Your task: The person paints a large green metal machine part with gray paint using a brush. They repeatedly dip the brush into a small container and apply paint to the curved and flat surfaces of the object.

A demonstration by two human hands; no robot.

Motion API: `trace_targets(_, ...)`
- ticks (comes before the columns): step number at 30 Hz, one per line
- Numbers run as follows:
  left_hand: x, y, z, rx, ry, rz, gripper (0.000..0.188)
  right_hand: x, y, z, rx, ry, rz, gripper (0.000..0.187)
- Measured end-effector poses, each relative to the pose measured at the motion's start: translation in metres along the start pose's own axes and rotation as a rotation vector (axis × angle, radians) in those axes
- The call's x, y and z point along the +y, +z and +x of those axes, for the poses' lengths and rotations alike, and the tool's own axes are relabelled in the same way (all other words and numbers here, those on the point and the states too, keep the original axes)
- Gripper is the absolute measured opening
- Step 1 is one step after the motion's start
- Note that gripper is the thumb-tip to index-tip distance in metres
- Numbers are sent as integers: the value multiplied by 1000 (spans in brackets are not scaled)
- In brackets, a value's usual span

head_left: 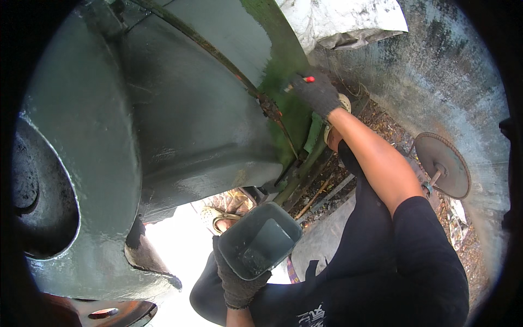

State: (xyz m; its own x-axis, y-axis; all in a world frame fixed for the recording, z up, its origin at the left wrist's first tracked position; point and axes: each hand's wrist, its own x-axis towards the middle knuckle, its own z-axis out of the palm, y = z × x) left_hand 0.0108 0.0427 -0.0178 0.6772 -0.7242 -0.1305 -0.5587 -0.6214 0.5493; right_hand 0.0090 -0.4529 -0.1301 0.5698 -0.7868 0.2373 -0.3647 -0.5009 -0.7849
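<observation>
The camera sits on the person's head and looks down. The person's dark clothes point(381, 294) are close to it, along the bottom. It sees the left hand point(239, 280) low in the middle and the right hand point(316, 94) higher up. It sees very wide, so green metal point(185, 114) fits on one side and a blue-grey surface point(447, 82) on the other.

From where I stand, the machine point(180, 103) takes up the person's left. The left hand point(239, 288) has the tub point(235, 235) near the left knee point(204, 291), one shoe point(212, 219) just beyond. Farther ahead, the right hand point(317, 94) holds a brush point(290, 86) at the machine's right edge. Rightward, a disc point(449, 169) stands before the wall point(436, 71); a sheet point(346, 19) lies beyond the right hand.
</observation>
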Motion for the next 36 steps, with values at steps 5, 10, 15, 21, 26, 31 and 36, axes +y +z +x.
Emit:
trace_targets(5, 3, -1, -3, 41, 51, 90, 140, -62, 0, 30, 90, 25, 501, 35)
trace_targets(10, 3, -3, -8, 62, 76, 194, 140, -83, -18, -6, 165, -199, 902, 34)
trace_targets(15, 2, 1, 1, -16, -29, 72, 140, 6, 26, -32, 170, -172, 502, 29)
trace_targets(21, 2, 0, 2, -15, -47, 147, 141, 54, 49, -46, 38, 74, 243, 30)
trace_targets(26, 7, 7, 11, -7, -15, 94, 140, 40, 46, 11, 184, -27, 80, 36)
trace_targets(31, 26, 4, 11, 3, -63, 80, 127, -37, -3, 22, 233, -207, 489, 33)
trace_targets(36, 40, -1, 19, -8, -33, 128, 109, -40, -5, 14, 268, -201, 835, 31)
